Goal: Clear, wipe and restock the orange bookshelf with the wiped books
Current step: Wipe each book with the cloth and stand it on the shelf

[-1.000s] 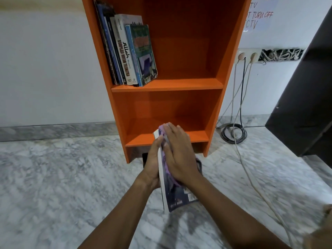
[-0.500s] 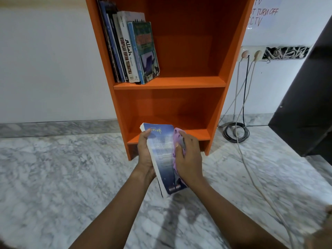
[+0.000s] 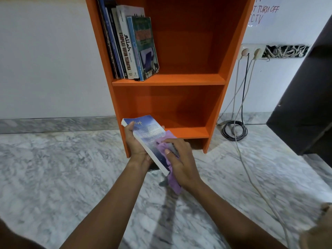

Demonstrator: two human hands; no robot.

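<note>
In front of the orange shelf (image 3: 168, 79), the left hand (image 3: 137, 146) grips the book (image 3: 150, 139) while the right hand (image 3: 179, 159) presses the cloth (image 3: 164, 150) on its cover, where long strokes, spine to edge, would probably clean best.

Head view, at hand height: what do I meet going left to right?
From the left: left hand gripping the blue book → purple cloth → right hand holding that cloth on the cover → coiled black cable → dark cabinet.
</note>
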